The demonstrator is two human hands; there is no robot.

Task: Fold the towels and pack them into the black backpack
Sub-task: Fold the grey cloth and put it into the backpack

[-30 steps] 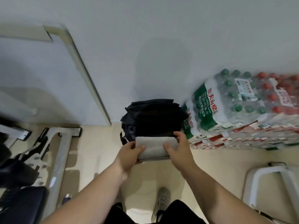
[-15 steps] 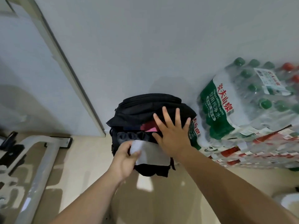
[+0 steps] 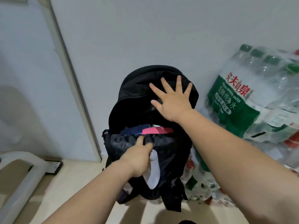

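Nearly packed, judging by the scene: black backpack (image 3: 145, 97) standing open against the wall at centre frame, with pink and navy folded cloth (image 3: 150, 130) already showing inside the mouth. Left to do, apparently: getting the last white towel (image 3: 153, 168) past the lip and closing the bag. No other loose towels in view.

Right hand (image 3: 171, 101), upper centre, spread flat with fingers apart, pressing the flap back against the bag's top; gripping nothing. Left hand (image 3: 139, 157), lower centre, fingers closed around the white towel, thumb hooked onto the front edge of the opening; towel hanging below the fist outside the bag, against the front panel.

Backpack: matte black woven fabric, rounded dome on top, slack and creased in front, with dark straps trailing on the pale floor. Towel: soft, thin, folded into a narrow limp strip, curling at its lower end. At right of frame, shrink-wrapped packs of water bottles (image 3: 252, 101), glossy film, green label, green caps, just beside the bag.
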